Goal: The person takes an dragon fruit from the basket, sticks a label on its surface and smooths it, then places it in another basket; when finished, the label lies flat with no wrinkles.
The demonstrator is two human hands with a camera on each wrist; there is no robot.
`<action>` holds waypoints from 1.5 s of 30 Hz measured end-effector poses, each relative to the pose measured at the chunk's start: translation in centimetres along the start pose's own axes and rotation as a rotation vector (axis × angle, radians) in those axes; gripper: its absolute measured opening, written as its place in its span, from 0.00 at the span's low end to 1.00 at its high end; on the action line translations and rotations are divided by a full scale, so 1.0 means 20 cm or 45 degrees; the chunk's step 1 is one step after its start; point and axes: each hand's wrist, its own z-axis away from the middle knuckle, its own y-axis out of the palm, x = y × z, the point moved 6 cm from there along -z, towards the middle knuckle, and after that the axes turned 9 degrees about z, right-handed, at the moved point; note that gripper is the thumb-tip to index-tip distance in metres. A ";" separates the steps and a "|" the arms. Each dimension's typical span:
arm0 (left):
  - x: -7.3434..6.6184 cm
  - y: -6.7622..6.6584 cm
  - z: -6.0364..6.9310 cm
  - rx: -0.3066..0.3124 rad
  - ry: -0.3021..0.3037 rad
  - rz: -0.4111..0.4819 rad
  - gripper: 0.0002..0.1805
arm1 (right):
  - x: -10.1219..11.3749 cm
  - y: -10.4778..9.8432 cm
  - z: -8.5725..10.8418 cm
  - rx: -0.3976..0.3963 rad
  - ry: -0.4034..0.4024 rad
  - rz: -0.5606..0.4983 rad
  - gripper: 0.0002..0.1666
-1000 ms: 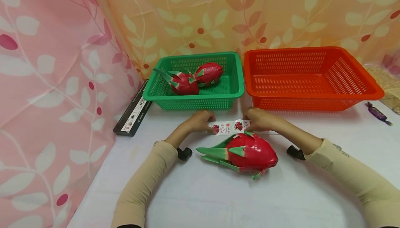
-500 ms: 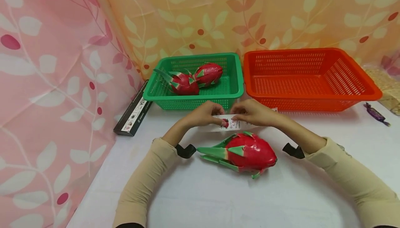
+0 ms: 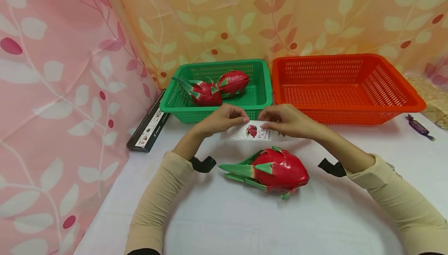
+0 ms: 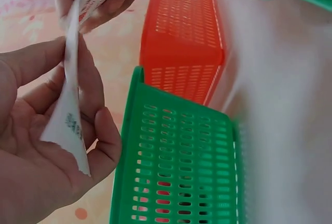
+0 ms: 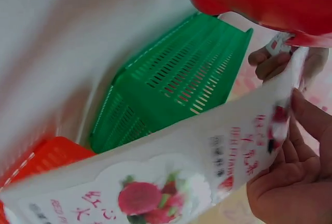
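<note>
A printed label strip (image 3: 257, 131) is held up between the near dragon fruit (image 3: 285, 169) and the far green basket (image 3: 196, 116). The left hand (image 3: 225, 119) pinches it between thumb and fingers; the right hand (image 3: 290, 121) pinches it further right. The dragon fruit lies on the white table (image 3: 273, 224), leaves pointing left. Two fruits (image 3: 207, 95) lie in the green basket; a red basket (image 3: 350, 111) stands just right.
</note>
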 end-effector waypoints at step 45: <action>0.01 -0.01 -0.02 -0.023 -0.145 0.368 0.09 | 0.14 -0.03 0.00 -0.348 -0.466 -0.092 0.14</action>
